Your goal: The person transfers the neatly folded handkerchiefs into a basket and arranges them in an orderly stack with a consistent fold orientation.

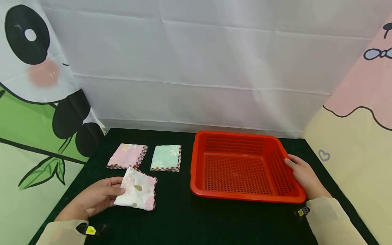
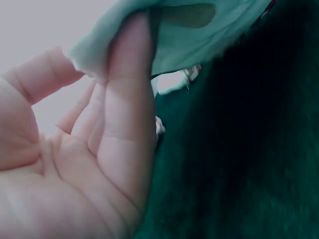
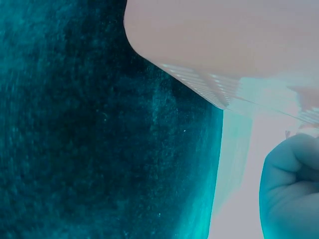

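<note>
My left hand [image 1: 99, 196] pinches the left edge of a folded white handkerchief [image 1: 139, 190] with pink and tan shapes and a checked border. The left wrist view shows this handkerchief [image 2: 184, 40] between thumb and fingers, lifted off the cloth below. On the right, my right hand [image 1: 307, 175] grips the right rim of a red plastic basket [image 1: 245, 196], thumb on top and the other fingers mostly hidden. The basket's inside is bare. A folded pink handkerchief [image 1: 127, 154] and a folded mint-green handkerchief [image 1: 166, 157] lie behind my left hand.
A dark green cloth [image 1: 183, 221] covers the table. A white hanging sheet [image 1: 199, 68] stands along the back edge. Printed cartoon drapes flank the table, with a panda drape [image 1: 46, 78] on the left and a pink and cream drape [image 1: 358, 143] on the right.
</note>
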`<act>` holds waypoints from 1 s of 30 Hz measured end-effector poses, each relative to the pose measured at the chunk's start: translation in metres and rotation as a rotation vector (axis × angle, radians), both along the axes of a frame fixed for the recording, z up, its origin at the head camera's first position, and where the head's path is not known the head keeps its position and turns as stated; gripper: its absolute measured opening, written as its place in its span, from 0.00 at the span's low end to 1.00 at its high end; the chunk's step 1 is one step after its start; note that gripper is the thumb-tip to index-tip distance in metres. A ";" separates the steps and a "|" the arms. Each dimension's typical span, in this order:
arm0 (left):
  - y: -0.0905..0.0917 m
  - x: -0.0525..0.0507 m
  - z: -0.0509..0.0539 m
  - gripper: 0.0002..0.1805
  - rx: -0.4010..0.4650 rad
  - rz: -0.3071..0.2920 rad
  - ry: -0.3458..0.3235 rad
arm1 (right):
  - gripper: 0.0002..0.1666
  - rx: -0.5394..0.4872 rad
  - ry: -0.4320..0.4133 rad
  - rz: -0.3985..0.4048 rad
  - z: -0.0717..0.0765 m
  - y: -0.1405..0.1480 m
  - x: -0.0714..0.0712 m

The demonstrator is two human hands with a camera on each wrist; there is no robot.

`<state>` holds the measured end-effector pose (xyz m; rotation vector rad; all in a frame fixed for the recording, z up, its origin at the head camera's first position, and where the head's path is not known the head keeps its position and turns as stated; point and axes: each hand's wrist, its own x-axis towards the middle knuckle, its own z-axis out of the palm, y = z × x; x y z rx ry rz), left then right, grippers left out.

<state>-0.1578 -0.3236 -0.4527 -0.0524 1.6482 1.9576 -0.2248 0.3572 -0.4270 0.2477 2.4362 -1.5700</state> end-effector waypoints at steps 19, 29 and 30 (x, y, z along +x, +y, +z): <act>0.069 -0.020 0.051 0.35 0.179 0.090 0.161 | 0.42 0.007 0.000 -0.001 0.004 -0.001 0.002; 0.109 -0.044 0.071 0.34 0.206 0.101 0.180 | 0.42 0.014 0.000 -0.020 0.005 -0.002 0.002; 0.113 -0.046 0.073 0.34 0.206 0.099 0.185 | 0.42 0.017 0.004 -0.016 0.005 -0.001 0.002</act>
